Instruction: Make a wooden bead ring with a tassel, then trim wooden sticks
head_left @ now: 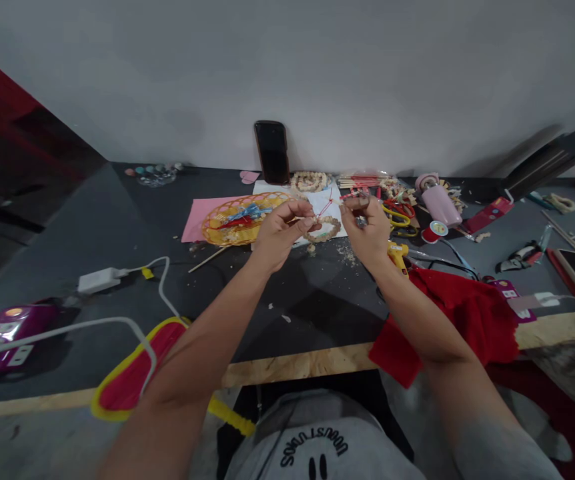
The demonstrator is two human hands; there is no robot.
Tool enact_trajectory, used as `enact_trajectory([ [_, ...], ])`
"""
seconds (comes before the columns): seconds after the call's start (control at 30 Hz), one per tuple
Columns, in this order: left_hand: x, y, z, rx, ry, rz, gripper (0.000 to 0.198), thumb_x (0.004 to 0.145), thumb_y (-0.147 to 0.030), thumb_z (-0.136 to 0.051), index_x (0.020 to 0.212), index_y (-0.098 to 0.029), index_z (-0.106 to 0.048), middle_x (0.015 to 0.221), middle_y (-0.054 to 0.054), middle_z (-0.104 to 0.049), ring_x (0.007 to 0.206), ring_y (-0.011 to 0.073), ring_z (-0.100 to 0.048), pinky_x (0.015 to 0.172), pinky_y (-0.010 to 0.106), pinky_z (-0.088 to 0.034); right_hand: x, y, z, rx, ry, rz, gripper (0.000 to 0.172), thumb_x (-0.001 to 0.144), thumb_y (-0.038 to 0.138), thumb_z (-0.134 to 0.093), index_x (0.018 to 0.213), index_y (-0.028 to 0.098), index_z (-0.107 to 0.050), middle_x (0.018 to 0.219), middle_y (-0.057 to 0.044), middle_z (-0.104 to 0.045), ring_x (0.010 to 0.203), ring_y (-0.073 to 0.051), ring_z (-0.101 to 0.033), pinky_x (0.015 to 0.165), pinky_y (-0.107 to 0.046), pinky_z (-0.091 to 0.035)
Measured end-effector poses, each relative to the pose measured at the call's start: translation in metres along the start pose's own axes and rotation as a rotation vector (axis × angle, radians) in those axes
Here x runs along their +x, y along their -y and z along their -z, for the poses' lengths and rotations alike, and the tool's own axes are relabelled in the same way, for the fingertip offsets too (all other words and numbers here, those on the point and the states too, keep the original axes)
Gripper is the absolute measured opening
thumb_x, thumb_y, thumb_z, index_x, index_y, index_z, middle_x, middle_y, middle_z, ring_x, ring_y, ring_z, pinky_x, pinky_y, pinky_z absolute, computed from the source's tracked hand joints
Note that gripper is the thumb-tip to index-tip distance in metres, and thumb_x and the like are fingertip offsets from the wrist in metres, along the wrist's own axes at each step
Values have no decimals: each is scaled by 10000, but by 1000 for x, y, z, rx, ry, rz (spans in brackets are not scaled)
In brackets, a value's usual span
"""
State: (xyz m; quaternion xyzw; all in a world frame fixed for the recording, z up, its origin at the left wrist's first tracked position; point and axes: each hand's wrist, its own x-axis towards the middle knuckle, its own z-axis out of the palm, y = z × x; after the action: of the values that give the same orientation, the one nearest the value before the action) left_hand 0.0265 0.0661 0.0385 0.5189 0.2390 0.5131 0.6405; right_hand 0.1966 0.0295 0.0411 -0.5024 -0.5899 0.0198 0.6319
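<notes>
My left hand (283, 230) is closed in a pinch on a small ring of pale beads (323, 230) held above the dark table (117, 220). My right hand (367, 227) is also closed, pinching a thin red thread (325, 207) that runs down toward the bead ring. Both hands hover over a white sheet (328, 200) and a scatter of light crumbs. A yellow woven basket (240, 219) with red and blue pieces lies just left of my left hand.
A black phone (272, 151) leans on the wall behind. Red cloth (460, 310) and a yellow glue gun (397, 255) lie right of my arms. Scissors (398, 212), a pink bottle (440, 203), pliers (522, 255), white cables (117, 320) and a purple device (7, 327) surround them.
</notes>
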Motion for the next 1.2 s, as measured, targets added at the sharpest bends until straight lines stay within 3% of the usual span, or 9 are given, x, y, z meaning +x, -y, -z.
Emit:
enact_trajectory([
  [0.3, -2, 0, -2, 26, -15, 7, 346, 704, -368, -825, 943, -184, -655, 896, 20, -662, 805, 120, -645, 756, 281, -588, 1, 2, -1, -38, -7, 221, 49, 892, 266, -605, 880, 237, -569, 854, -3, -690, 822, -160, -666, 776, -329, -519],
  [0.57, -1, -8, -5, 58, 26, 53, 350, 696, -398, -827, 909, -177, -658, 870, 12, -681, 698, 94, -646, 709, 255, -575, 8, 8, 0, -23, 32, 263, 50, 894, 240, -610, 927, 242, -572, 876, -4, -708, 846, -162, -681, 789, -343, -538],
  [0.97, 30, -34, -4, 174, 103, -142, 349, 773, -409, -767, 1025, -188, -673, 1000, 53, -713, 879, 146, -663, 746, 264, -545, 41, 26, -1, 69, 12, 280, 142, 923, 371, -590, 934, 230, -573, 912, 5, -673, 880, -140, -667, 838, -355, -558],
  [1.2, 36, -47, -9, 47, 60, -63, 346, 833, -469, -695, 1038, -191, -675, 1007, 64, -723, 927, 173, -691, 870, 325, -552, 66, 26, -7, 198, 40, 158, 234, 908, 455, -599, 1026, 254, -595, 915, 1, -639, 915, -152, -648, 866, -384, -574],
])
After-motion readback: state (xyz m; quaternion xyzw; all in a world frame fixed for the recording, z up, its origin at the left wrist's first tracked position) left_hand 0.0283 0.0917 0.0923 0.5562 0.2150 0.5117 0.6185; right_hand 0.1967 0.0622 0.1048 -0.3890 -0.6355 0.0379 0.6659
